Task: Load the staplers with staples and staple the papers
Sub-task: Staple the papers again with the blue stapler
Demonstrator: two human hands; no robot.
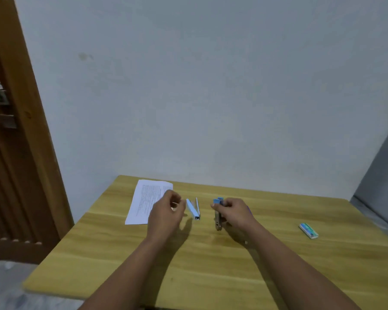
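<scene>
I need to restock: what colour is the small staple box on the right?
Green and blue with white edges; the staple box shows in the head view.

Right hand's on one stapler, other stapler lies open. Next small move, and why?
Probably the left hand, fingers loosely curled beside the open white stapler, should reach for the staple box at the table's right. The right hand grips the blue stapler; no staples are visible.

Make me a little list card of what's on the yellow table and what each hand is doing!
table: wooden
papers: printed sheets at far left
open stapler: light blue, lying hinged open between the hands
left hand: fingers curled beside it; whether it holds anything, cannot tell
right hand: grips a blue stapler
staple box: far right, untouched
</scene>
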